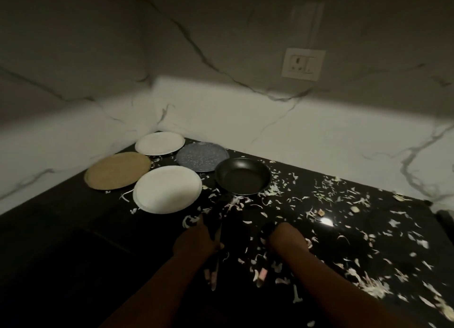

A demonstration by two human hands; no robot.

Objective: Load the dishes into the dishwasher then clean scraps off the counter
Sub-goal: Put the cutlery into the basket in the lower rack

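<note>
— Plates (167,189) and frying pan (243,176)?
— Grouped in the counter (73,229) corner; scraps (368,282) litter its right side.
— Grips?
— Left hand (195,239) clenched around dark utensils (216,261); right hand (287,238) too dim to tell.

A dark counter (81,229) runs into a marble-walled corner. On it lie two white plates (167,189) (159,143), a tan plate (118,170), a speckled plate (202,156) and a black pan (242,176). Pale scraps (368,282) litter its right side.
</note>
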